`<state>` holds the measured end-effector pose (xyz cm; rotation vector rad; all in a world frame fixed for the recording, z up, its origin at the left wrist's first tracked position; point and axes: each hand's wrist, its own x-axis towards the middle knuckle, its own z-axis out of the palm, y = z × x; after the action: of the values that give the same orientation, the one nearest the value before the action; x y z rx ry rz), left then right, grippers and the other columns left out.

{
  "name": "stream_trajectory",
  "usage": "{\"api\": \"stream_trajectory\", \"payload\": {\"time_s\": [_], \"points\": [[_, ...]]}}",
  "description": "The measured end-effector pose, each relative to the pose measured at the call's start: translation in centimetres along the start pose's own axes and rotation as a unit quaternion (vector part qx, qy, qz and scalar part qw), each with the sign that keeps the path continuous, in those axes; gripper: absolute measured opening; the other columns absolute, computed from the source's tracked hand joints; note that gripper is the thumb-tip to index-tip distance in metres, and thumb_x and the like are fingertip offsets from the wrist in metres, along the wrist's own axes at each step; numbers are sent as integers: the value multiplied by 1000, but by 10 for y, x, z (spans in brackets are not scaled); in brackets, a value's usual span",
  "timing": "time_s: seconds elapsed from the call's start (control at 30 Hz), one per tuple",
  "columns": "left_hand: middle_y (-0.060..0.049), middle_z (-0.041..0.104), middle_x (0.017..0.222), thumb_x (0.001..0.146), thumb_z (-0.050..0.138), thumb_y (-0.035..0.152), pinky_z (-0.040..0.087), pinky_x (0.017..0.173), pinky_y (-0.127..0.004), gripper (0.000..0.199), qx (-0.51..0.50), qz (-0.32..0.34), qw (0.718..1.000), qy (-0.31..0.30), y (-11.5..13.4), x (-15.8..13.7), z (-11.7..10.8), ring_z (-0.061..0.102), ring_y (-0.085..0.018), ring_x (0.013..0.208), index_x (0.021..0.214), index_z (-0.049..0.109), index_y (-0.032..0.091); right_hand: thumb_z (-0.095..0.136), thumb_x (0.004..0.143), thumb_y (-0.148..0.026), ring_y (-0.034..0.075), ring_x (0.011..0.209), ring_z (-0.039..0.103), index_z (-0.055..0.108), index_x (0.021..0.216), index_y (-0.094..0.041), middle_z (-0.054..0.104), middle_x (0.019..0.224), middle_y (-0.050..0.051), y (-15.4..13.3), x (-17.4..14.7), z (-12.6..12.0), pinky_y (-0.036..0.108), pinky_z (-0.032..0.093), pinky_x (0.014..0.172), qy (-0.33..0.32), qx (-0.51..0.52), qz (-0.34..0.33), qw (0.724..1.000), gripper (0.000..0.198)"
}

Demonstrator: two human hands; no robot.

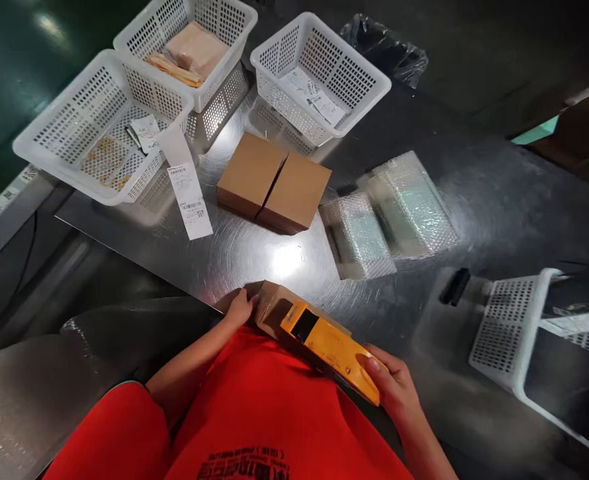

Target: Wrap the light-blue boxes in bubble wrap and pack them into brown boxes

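Close against my red shirt, a small brown cardboard box [270,305] lies at the near edge of the metal table. My left hand [239,308] grips the box's left end, its fingertips partly hidden. In my right hand [390,379] is a yellow handheld device [339,350] with a dark window near its far end. The fingers wrap its near end, and its far end lies over the box, covering part of it. Beyond them stand two side-by-side stacks of flat brown cardboard [274,183]. Bubble-wrap pouches [407,207] lie to their right.
White plastic baskets stand at the back: one with slips [319,80], one with brown packets [184,50], one with a label and yellow bits [104,127]. A printed label strip [187,193] hangs onto the metal table [244,257]. Another basket [504,327] sits right, beside a small black object [455,287].
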<state>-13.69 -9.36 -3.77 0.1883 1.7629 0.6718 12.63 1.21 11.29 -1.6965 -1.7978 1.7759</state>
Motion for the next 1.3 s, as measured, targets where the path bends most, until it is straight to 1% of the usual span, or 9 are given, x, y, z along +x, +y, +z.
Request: {"api": "stream_trajectory", "payload": {"time_s": [0.2,0.37,0.6,0.7,0.87,0.93,1.07,1.17,1.3], "points": [[-19,52,142,96,39,33,32,113,-44,42,69,100,991,64,-5,-36,-7,45,-29,136,132,52,16,59,72,-77,11,49,31,48,56,-20,35,51,-3,2,-1,1,24,23,42,-8,-13,-11,1000,60],[-2,16,166,95,37,43,17,124,-36,65,23,306,947,-100,-12,-65,1,14,-20,152,156,20,26,58,73,-77,11,50,31,47,54,-20,34,52,-3,0,-2,4,24,24,42,-4,-3,-22,1000,61],[-15,26,162,79,65,51,30,118,-47,106,30,242,953,-180,-40,-33,-3,33,-29,146,158,1,20,61,72,-75,9,48,30,47,54,-20,35,51,-3,-10,-1,9,24,22,41,-13,33,-40,999,60],[-23,21,162,73,70,55,23,120,-52,113,147,243,940,-189,-43,-21,-20,20,-35,150,157,6,13,64,70,-74,10,47,36,53,58,-19,43,52,-2,-10,0,9,23,26,42,-32,62,-24,997,58],[-23,-9,164,57,85,51,16,122,-57,145,330,368,860,-128,9,-35,-37,-1,-37,152,154,-18,17,67,67,-73,10,48,42,53,60,-19,48,52,-2,-13,1,8,22,30,43,-56,93,7,994,56],[-23,2,165,55,86,46,16,122,-56,144,393,439,797,-131,40,-43,-32,5,-38,152,155,-13,18,67,67,-72,10,49,44,56,63,-18,50,55,-2,-15,3,9,22,31,44,-73,98,10,992,55],[-23,42,146,55,82,45,25,118,-53,114,506,504,684,-147,81,-47,-19,37,-40,138,148,28,9,64,69,-72,9,51,41,55,62,-18,47,56,-4,-25,8,9,22,30,46,-107,76,-11,991,56],[-22,51,135,56,78,49,33,111,-50,99,545,517,648,-126,91,-47,-16,47,-38,127,138,40,7,62,71,-72,8,50,40,56,63,-18,44,54,-5,-25,5,-8,21,27,45,-137,37,-6,990,55],[-21,53,132,51,77,53,35,104,-53,101,585,500,630,-101,92,-49,-17,49,-39,122,136,40,11,61,70,-73,9,49,38,55,61,-18,42,52,-6,20,-15,-71,22,25,45,-119,-11,23,993,57]]}}
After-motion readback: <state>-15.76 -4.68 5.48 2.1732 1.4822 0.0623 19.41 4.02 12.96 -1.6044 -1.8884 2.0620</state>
